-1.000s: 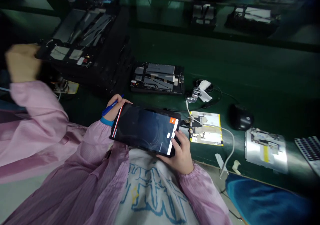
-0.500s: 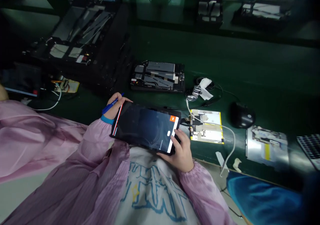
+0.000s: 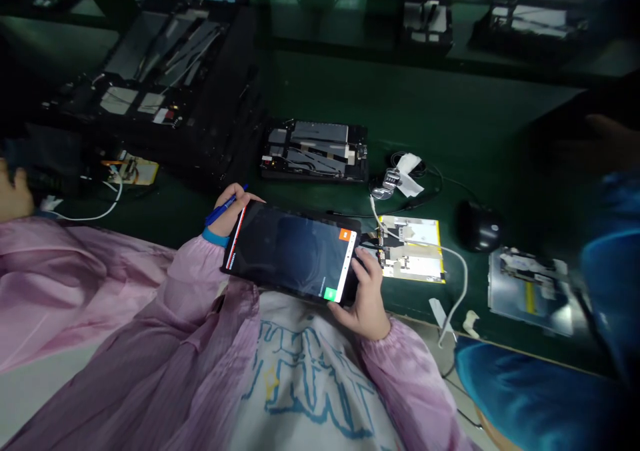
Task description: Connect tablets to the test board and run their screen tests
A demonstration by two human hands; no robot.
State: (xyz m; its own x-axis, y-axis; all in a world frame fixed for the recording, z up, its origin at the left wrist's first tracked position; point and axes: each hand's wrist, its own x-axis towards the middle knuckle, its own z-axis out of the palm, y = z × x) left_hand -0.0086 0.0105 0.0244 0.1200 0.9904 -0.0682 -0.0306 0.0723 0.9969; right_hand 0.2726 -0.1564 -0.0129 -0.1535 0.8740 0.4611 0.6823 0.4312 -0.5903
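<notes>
I hold a black tablet above my lap at the near edge of the green bench. Its dark screen shows an orange square and a green button near its right end. My left hand grips the tablet's left end and also holds a blue pen. My right hand is wrapped round the right end, thumb off the screen at the edge.
An opened tablet chassis lies beyond mine. A yellow-edged circuit board with a white cable, a black mouse and a silver part sit to the right. A co-worker's hand is far left; a blue-sleeved person is at right.
My right thumb left the screen; a green button replaced the white one there. The co-worker's hand at left dropped from the stacked trays to the bench edge. A blue-sleeved person came in at right.
</notes>
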